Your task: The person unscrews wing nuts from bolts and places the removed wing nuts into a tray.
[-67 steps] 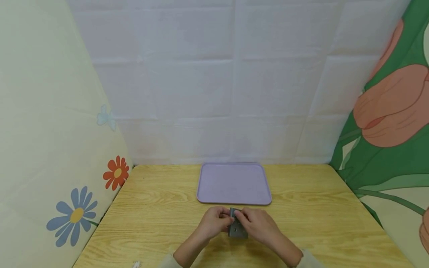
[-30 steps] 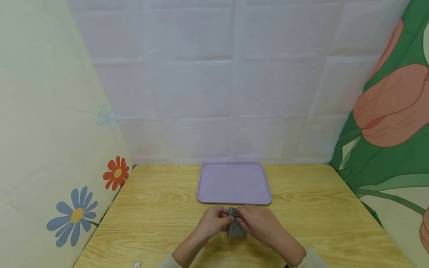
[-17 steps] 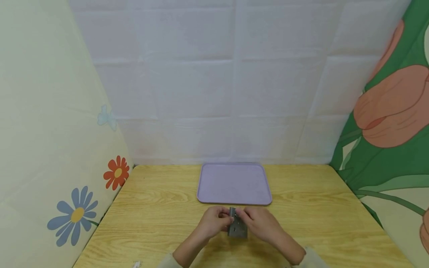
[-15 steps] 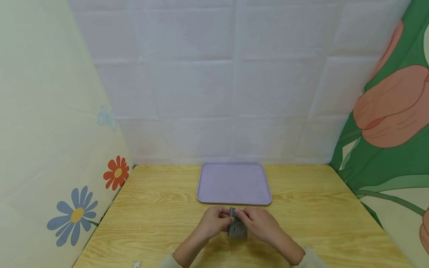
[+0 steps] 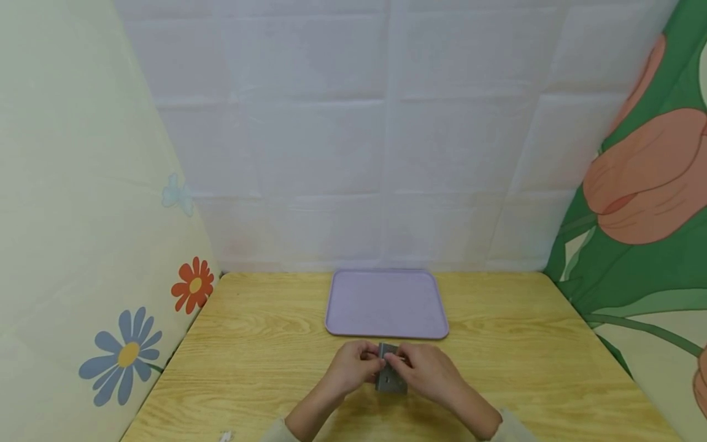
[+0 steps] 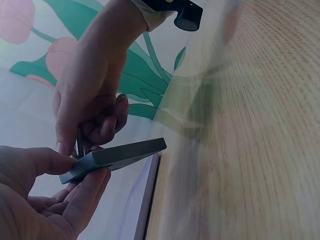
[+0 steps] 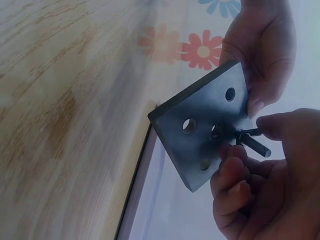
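My left hand (image 5: 351, 368) grips a flat grey metal plate (image 7: 200, 105) by its left edge, thumb on one face and fingers on the other. The plate is tilted above the table and has several round holes. A threaded bolt (image 7: 258, 146) sticks out from its face near the edge held by the left hand. Low on the bolt sits a small winged piece that looks like a wing nut (image 7: 243, 135). My right hand (image 5: 429, 368) has thumb and index finger on either side of this wing nut, pinching it; in the head view the fingers hide it.
Behind the hands, a lilac tray (image 5: 386, 304) lies on the wood-grain table (image 5: 259, 356). A small white object (image 5: 225, 436) is cut off at the front left edge. Flowered cloths hang at both sides, with a pale cloth (image 5: 331, 153) behind.
The left hand and plate stay nearly still. The right thumb and fingers shift repeatedly at the bolt; the bolt showed a second ago, and now the thumb lies a little lower over it.
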`<state>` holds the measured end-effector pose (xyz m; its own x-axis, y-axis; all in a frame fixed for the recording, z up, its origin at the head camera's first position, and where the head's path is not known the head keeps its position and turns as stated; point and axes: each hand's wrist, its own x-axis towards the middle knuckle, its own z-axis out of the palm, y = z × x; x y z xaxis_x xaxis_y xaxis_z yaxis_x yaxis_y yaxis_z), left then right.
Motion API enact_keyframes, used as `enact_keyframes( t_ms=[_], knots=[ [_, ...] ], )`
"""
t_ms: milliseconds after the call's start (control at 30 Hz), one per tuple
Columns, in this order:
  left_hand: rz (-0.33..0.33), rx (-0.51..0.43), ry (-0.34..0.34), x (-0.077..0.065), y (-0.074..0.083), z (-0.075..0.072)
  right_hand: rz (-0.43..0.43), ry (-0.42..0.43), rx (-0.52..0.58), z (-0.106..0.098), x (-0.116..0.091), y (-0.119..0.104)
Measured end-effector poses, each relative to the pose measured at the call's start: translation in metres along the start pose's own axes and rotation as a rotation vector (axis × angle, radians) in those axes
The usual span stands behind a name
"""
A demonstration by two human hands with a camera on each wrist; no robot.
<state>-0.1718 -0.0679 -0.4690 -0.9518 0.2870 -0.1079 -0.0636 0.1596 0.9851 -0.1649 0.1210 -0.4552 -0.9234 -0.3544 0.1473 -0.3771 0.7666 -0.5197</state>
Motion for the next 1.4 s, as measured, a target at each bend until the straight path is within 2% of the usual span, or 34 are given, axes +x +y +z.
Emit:
enact_keyframes(
  t_ms=[333,567,767,900,1033,1167,1267,1400],
  knots=[
    [0.008,0.010,0.011,0.0021,-0.0026,-0.0002,-0.092,0.094,-0.120,-0.0019,-0.0019,0.0024],
    [0.004,0.005,0.006,0.0011,0.0000,-0.0013,-0.203,0.140,-0.126,-0.0026,-0.0027,0.0036],
    [0.011,0.000,0.006,0.0007,0.0003,-0.0019,-0.242,0.159,-0.128,-0.0015,-0.0025,0.0048],
    [0.005,0.001,0.004,0.0007,0.0005,-0.0019,-0.192,0.160,-0.082,-0.0001,-0.0027,0.0048],
    [0.000,0.004,0.012,0.0010,0.0003,-0.0015,-0.064,0.138,-0.012,-0.0005,-0.0023,0.0040],
    [0.007,0.006,0.015,0.0000,0.0013,-0.0012,0.049,0.063,0.031,-0.0002,-0.0017,0.0033],
    [0.011,0.012,0.011,-0.0013,0.0024,-0.0014,0.071,0.003,0.063,0.0008,-0.0018,0.0021],
    [0.010,0.015,0.004,-0.0024,0.0036,-0.0015,0.045,-0.029,0.083,0.0017,-0.0014,0.0005]
  ],
)
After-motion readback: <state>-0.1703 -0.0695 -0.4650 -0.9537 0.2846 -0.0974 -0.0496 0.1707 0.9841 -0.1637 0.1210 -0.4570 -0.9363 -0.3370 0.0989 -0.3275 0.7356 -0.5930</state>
